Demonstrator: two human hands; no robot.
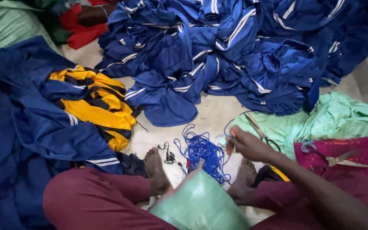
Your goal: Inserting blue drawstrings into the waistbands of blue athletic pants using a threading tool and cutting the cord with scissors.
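My right hand (247, 145) reaches in from the lower right and pinches a strand of blue cord between its fingers. The strand leads down to a tangled bundle of blue cord (203, 153) lying on the pale floor between my bare feet. My left hand is out of sight. A green woven sack (201, 206) rests between my legs, just below the bundle. Beside my hand, a dark pair of scissors (261, 133) lies on a light green cloth (337, 119).
A big heap of blue garments with white stripes (222, 55) fills the top. A yellow and navy garment (101, 108) lies on dark blue clothes (22, 127) at left. Metal scissors (339, 159) rest on a magenta cloth (367, 149). A person's arm on red fabric (88, 19) shows top left.
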